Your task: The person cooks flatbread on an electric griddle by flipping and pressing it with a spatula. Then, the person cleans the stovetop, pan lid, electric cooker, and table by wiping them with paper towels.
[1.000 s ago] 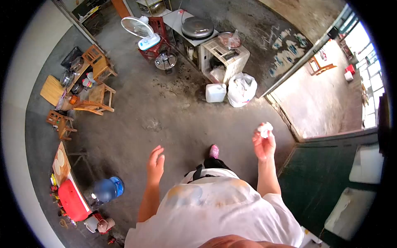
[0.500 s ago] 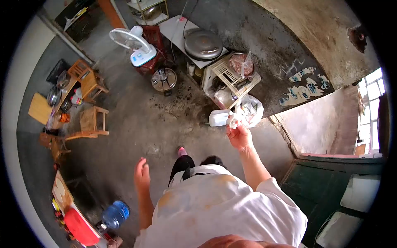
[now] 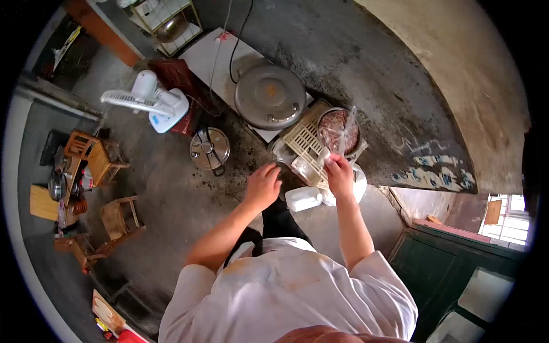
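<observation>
My right hand (image 3: 341, 176) is closed on a small crumpled white piece (image 3: 323, 156), perhaps tissue or thin plastic. It is over the front edge of a cream plastic slatted rack (image 3: 302, 140). On the rack stands a metal basin (image 3: 358, 143) of reddish, minced-looking food (image 3: 330, 130), with clear plastic film (image 3: 346, 132) across it. Below my right hand are a white plastic jug (image 3: 303, 199) and a whitish plastic bag (image 3: 359, 186). My left hand (image 3: 263, 186) hangs in the air left of the rack, fingers loosely bent and holding nothing.
A large lidded round metal pan (image 3: 270, 94) stands on a white-topped table (image 3: 197, 54). A pressure cooker (image 3: 210, 150) sits on the floor. A white fan (image 3: 163, 108) rests on a dark red chair (image 3: 170, 74). Wooden chairs (image 3: 117, 220) stand at the left.
I have stepped closer to the rack and pan. My left hand has moved forward and right, from my side towards the rack. My right hand has moved from above the bag to the rack's front edge.
</observation>
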{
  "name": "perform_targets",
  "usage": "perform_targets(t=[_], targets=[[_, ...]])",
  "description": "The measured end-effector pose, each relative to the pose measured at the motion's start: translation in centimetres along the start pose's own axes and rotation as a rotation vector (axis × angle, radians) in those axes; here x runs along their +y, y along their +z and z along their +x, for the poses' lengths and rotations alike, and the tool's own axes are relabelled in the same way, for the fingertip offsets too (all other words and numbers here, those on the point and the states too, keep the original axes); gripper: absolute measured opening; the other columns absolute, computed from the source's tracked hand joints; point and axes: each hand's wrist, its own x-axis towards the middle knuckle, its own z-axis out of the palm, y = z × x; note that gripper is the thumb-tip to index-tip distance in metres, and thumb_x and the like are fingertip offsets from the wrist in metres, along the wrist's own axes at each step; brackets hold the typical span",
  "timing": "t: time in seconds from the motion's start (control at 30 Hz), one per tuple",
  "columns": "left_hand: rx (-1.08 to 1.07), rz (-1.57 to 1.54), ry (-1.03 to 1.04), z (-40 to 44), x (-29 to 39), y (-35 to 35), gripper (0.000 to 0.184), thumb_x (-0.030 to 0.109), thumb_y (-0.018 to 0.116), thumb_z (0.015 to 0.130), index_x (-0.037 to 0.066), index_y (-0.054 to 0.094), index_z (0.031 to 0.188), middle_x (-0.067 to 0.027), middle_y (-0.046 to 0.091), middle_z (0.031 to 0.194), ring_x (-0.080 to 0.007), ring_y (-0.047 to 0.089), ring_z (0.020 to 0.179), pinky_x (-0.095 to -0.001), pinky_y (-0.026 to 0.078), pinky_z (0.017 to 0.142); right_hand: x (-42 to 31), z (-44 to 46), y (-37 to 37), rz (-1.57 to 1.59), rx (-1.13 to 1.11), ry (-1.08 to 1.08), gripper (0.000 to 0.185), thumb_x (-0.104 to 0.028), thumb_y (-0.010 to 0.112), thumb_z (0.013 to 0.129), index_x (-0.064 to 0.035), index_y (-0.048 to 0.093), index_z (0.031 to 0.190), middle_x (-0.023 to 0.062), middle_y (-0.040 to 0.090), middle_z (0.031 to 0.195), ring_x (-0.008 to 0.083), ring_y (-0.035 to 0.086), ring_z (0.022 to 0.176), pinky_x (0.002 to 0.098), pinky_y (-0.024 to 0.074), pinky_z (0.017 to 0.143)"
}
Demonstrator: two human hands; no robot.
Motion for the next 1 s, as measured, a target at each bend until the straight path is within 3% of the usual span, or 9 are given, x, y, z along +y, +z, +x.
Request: perform_targets(t=[0.2, 0.37, 0.43, 0.5, 0.67, 0.77, 0.83, 0.9, 1.0], targets=[[0.021, 0.15, 0.009, 12.3, -3.9, 4.2, 0.041, 0.01, 0.056, 0.073, 0.002, 0.047, 0.112, -0.0147, 0.047, 0.116, -0.0306, 0.044, 0.108, -0.043, 0.037, 0.086, 1.4, 16.5, 4.6, -0.631, -0.091, -0.336, 0.012, -0.005, 0.061, 0.077, -0.0022, 0.06, 0.088, 0.0039, 0.058, 0.079, 0.0106, 0.053, 0.071, 0.0232, 0.0434, 0.065], [-0.046, 0.264, 0.085, 17.8, -8.0, 7.6, 0.041, 0.008, 0.054, 0.07, 0.001, 0.051, 0.11, -0.0138, 0.049, 0.111, -0.028, 0.049, 0.097, -0.0383, 0.043, 0.076, 5.3, 25.2, 5.5, -0.97, -0.085, -0.511, 0.011, -0.003, 0.061, 0.071, -0.0025, 0.059, 0.082, 0.0119, 0.056, 0.082, 0.0251, 0.057, 0.073, 0.0314, 0.0462, 0.065], [-0.061, 0.273, 0.051, 18.5, -8.8, 8.6, 0.043, 0.007, 0.053, 0.069, 0.003, 0.052, 0.112, -0.0108, 0.052, 0.105, -0.0281, 0.049, 0.096, -0.0393, 0.042, 0.081, 7.4, 27.5, 4.9, -1.079, -0.091, -0.556, 0.008, -0.004, 0.059, 0.075, -0.0035, 0.059, 0.083, 0.0098, 0.056, 0.082, 0.021, 0.059, 0.069, 0.0287, 0.0465, 0.062], [-0.155, 0.199, 0.061, 19.0, -9.4, 8.9, 0.04, 0.007, 0.051, 0.07, 0.004, 0.054, 0.11, -0.0097, 0.052, 0.1, -0.0269, 0.05, 0.092, -0.0383, 0.042, 0.078, 8.4, 28.4, 5.1, -1.333, -0.094, -0.603, 0.008, -0.005, 0.059, 0.071, -0.0046, 0.058, 0.079, 0.0124, 0.055, 0.079, 0.0309, 0.054, 0.076, 0.0381, 0.0455, 0.066], [-0.117, 0.226, 0.132, 19.0, -9.7, 9.0, 0.032, 0.012, 0.051, 0.073, 0.003, 0.057, 0.103, -0.0037, 0.05, 0.076, -0.0211, 0.049, 0.076, -0.0356, 0.042, 0.062, 8.1, 32.6, 6.3, -1.275, -0.139, -0.71, 0.006, -0.006, 0.059, 0.073, -0.005, 0.059, 0.078, 0.0124, 0.055, 0.081, 0.03, 0.055, 0.078, 0.0379, 0.0457, 0.067], [-0.108, 0.195, 0.12, 18.9, -9.6, 9.0, 0.033, 0.013, 0.051, 0.072, 0.002, 0.057, 0.103, -0.0037, 0.05, 0.077, -0.0204, 0.049, 0.076, -0.0353, 0.041, 0.06, 8.4, 37.0, 10.1, -1.333, -0.158, -0.626, 0.012, -0.016, 0.056, 0.075, -0.0071, 0.059, 0.081, 0.0137, 0.056, 0.082, 0.0326, 0.054, 0.079, 0.0394, 0.0452, 0.068], [-0.057, 0.208, 0.123, 18.8, -9.9, 9.5, 0.034, 0.014, 0.052, 0.07, 0.002, 0.058, 0.101, -0.0034, 0.05, 0.078, -0.0199, 0.049, 0.076, -0.0348, 0.04, 0.059, 6.7, 37.9, 15.9, -1.408, -0.228, -0.517, 0.014, -0.016, 0.053, 0.076, -0.0061, 0.06, 0.083, 0.0137, 0.057, 0.085, 0.0318, 0.054, 0.083, 0.0396, 0.0456, 0.07], [-0.038, 0.18, 0.117, 18.8, -9.6, 9.0, 0.034, 0.015, 0.052, 0.069, 0.002, 0.058, 0.1, -0.0033, 0.05, 0.079, -0.0201, 0.049, 0.078, -0.0354, 0.04, 0.059, 9.2, 40.2, 19.2, -1.53, -0.438, -0.579, 0.013, -0.014, 0.052, 0.078, -0.0055, 0.059, 0.083, 0.0139, 0.057, 0.086, 0.0304, 0.054, 0.084, 0.0383, 0.0451, 0.072], [-0.084, 0.209, 0.122, 18.7, -9.7, 9.1, 0.034, 0.016, 0.054, 0.067, 0.002, 0.057, 0.098, -0.0054, 0.051, 0.083, -0.021, 0.049, 0.081, -0.0355, 0.041, 0.062, 14.8, 37.0, 22.3, -1.562, -0.837, -0.869, 0.015, -0.012, 0.049, 0.077, -0.0065, 0.06, 0.086, 0.0134, 0.056, 0.097, 0.0302, 0.052, 0.093, 0.0396, 0.0432, 0.077]])
